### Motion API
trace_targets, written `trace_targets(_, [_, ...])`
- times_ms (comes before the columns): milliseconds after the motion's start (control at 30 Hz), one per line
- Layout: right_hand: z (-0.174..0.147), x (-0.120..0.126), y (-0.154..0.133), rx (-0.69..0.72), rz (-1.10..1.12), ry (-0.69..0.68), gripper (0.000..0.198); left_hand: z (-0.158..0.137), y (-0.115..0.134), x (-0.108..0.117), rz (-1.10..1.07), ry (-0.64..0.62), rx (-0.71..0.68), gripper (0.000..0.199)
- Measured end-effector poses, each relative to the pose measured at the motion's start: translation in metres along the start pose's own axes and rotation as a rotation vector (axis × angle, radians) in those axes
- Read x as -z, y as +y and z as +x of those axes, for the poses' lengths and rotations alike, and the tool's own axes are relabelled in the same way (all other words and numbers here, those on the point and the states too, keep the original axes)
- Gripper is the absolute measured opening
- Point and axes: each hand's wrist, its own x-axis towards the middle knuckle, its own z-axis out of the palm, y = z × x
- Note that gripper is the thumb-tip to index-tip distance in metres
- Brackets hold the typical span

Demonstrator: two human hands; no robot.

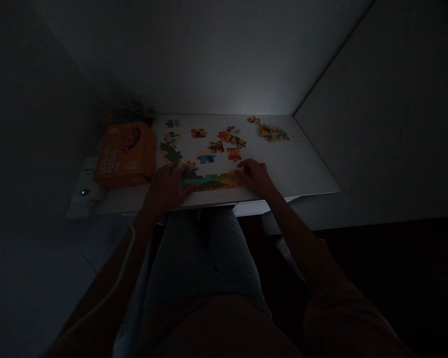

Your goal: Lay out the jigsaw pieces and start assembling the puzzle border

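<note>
A joined strip of jigsaw puzzle pieces (pixel 212 182), green, teal and orange, lies along the table's front edge between my two hands. Flat over its left end rests my left hand (pixel 166 186), fingers spread and thumb reaching onto the pieces. My right hand (pixel 256 176) is at the strip's right end with its fingers curled down; whatever is under the fingertips is hidden. Just beyond the strip are loose puzzle pieces: a blue one (pixel 206 158), a red and yellow one (pixel 234 154) and a dark striped one (pixel 216 146).
On the left stands an orange puzzle box (pixel 125 154), beside a white device with a small lit display (pixel 84 192) and a cable. A heap of puzzle pieces (pixel 273 133) lies at the back right of the white table (pixel 302 174). Walls border it; the light is dim.
</note>
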Motion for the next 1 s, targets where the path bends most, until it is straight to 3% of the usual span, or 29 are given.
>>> trace_targets(133, [0.001,0.000,0.002,-0.023,0.046,0.035,0.034,0.000,-0.002,-0.002,0.020,0.002,-0.014,0.079])
trace_targets(367, [-0.002,0.001,-0.003,0.018,0.061,-0.018,0.032,-0.004,0.001,0.000,0.039,0.000,-0.013,0.073])
trace_targets(767, [-0.003,0.007,-0.007,-0.059,0.186,0.031,0.027,-0.013,0.005,-0.002,-0.044,0.028,-0.006,0.068])
trace_targets(900, [0.028,0.004,-0.015,0.001,0.194,0.018,0.023,-0.014,0.006,-0.005,-0.066,0.062,-0.010,0.067])
trace_targets(1000, [0.088,-0.018,-0.030,0.154,0.122,-0.027,0.025,-0.015,0.006,-0.007,-0.108,0.096,-0.002,0.066])
